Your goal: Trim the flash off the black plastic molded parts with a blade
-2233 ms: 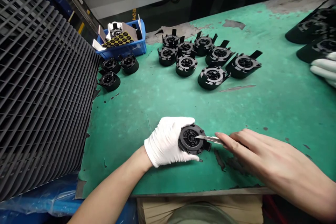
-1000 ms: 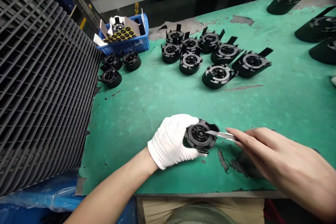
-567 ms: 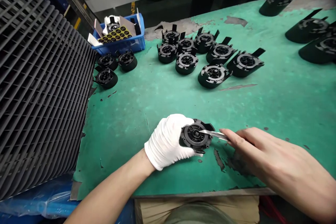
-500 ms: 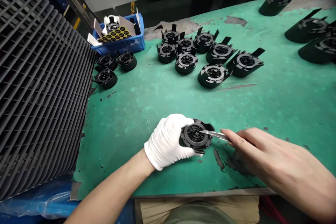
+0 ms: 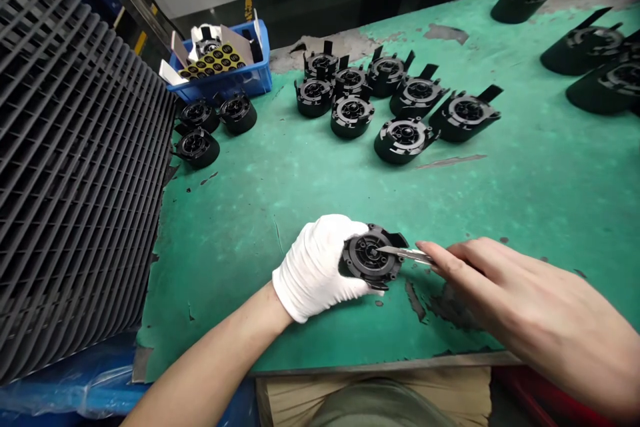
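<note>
My left hand (image 5: 320, 270), in a white glove, is wrapped round a round black plastic housing (image 5: 359, 255) from its left side. The housing's ribbed inner face, with rings and a small hub, is turned up towards me. Bare and closed, my right hand (image 5: 505, 300) grips a slim metal craft knife (image 5: 407, 253) from the right. Its pointed blade reaches over the housing's face, with the tip at or just beside the central hub; whether it touches I cannot tell. Most of the knife's handle is hidden under the fingers.
Several similar black housings (image 5: 353, 115) stand on the green worktop (image 5: 240, 213) towards the back, with more at the far right. Three others (image 5: 199, 147) sit by a blue bin (image 5: 225, 85) holding parts and card. A dark slatted rack (image 5: 80, 160) borders the left side.
The knife tip has shifted slightly left across the housing's face, closer to the hub. My left hand keeps its hold; the whole view has moved slightly.
</note>
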Demonstrator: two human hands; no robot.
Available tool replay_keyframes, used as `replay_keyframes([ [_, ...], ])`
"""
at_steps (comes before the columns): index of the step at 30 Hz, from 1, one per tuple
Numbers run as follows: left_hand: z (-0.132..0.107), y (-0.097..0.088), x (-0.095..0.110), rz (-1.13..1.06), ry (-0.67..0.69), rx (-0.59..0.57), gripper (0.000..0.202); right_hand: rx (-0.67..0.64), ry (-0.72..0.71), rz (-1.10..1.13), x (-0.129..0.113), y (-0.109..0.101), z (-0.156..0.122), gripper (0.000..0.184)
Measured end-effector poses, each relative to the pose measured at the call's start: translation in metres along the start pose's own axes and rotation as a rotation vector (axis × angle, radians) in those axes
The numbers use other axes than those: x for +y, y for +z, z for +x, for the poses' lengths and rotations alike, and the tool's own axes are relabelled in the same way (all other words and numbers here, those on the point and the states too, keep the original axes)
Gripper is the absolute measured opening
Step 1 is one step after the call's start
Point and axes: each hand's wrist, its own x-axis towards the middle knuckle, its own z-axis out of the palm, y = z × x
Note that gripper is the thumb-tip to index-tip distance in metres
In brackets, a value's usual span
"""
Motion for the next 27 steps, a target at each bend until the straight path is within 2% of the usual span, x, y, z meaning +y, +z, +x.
replay_keyframes([
  [4, -0.001, 0.001, -0.001, -0.008, 0.013, 0.015, 0.088, -0.048, 0.037, 0.026, -0.005, 0.0, -0.009, 0.1],
  [8, -0.001, 0.001, 0.0, -0.001, -0.005, 0.0, 0.086, -0.066, 0.054, 0.048, -0.009, 0.0, -0.014, 0.109],
  [20, 0.002, -0.002, 0.004, 0.017, -0.023, -0.025, 0.073, -0.1, 0.095, 0.078, -0.022, -0.005, -0.021, 0.117],
  [27, 0.001, 0.0, 0.001, 0.027, -0.024, -0.009, 0.086, -0.108, 0.113, 0.054, -0.024, -0.006, -0.017, 0.108],
])
